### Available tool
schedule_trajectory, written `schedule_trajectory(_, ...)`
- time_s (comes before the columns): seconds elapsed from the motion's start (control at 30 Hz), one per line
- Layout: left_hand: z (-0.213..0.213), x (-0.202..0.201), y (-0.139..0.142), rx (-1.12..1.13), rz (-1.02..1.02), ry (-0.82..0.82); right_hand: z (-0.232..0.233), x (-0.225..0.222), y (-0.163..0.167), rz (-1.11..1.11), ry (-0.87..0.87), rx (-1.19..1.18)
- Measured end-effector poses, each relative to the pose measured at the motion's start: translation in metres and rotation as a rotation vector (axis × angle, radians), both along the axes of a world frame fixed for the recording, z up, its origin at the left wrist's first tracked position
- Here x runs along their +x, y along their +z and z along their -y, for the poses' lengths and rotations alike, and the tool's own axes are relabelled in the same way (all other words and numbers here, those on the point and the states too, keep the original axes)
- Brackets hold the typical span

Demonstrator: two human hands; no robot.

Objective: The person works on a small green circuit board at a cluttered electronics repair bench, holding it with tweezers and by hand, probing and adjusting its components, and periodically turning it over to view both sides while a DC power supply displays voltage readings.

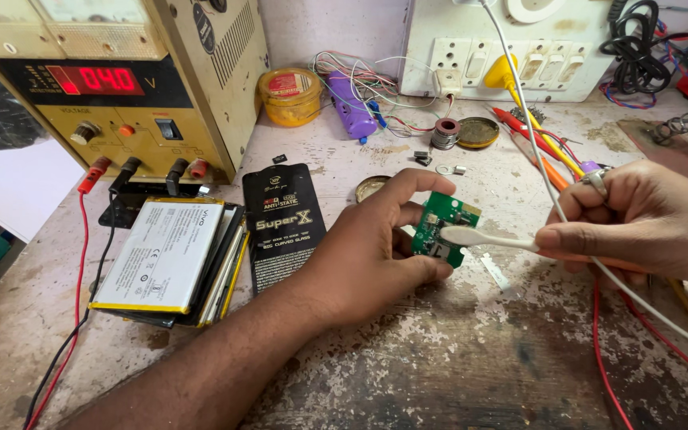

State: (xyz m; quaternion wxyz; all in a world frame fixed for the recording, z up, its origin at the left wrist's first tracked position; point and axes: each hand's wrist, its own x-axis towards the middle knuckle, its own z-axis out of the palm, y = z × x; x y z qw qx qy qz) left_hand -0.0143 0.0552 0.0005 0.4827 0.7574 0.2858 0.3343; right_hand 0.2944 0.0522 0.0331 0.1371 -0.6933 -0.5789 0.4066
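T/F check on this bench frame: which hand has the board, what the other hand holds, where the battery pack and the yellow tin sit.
1. The left hand holds the small green circuit board. True.
2. The right hand holds a soldering iron. False: it holds a white brush, whose head lies against the board.
3. The flat white battery pack lies in front of the yellow power supply. True.
4. The round yellow tin sits beside the person's forearm. False: it stands at the back of the bench, by the wall.
5. The board lies flat on the bench. False: it is pinched between thumb and fingers, held above the bench.
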Motion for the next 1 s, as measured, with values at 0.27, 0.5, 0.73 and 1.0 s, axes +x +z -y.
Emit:
schedule_trajectory(0.27, 0.000, 0.000, 0.002, 0.043, -0.032, 0.011, 0.001, -0.007, 0.005, 0.053, 0.001, 0.036)
schedule_trajectory(0.5, 0.000, 0.003, -0.001, 0.085, 0.001, 0.030, 0.001, -0.007, 0.004, 0.116, 0.073, 0.040)
schedule_trajectory(0.73, -0.001, 0.002, 0.001, 0.084, -0.015, 0.049, -0.001, -0.005, 0.004, 0.062, 0.025, 0.011)
schedule_trajectory(1.0, -0.001, 0.003, 0.002, 0.076, -0.039, 0.075, -0.008, 0.005, 0.002, 0.088, 0.006, -0.027)
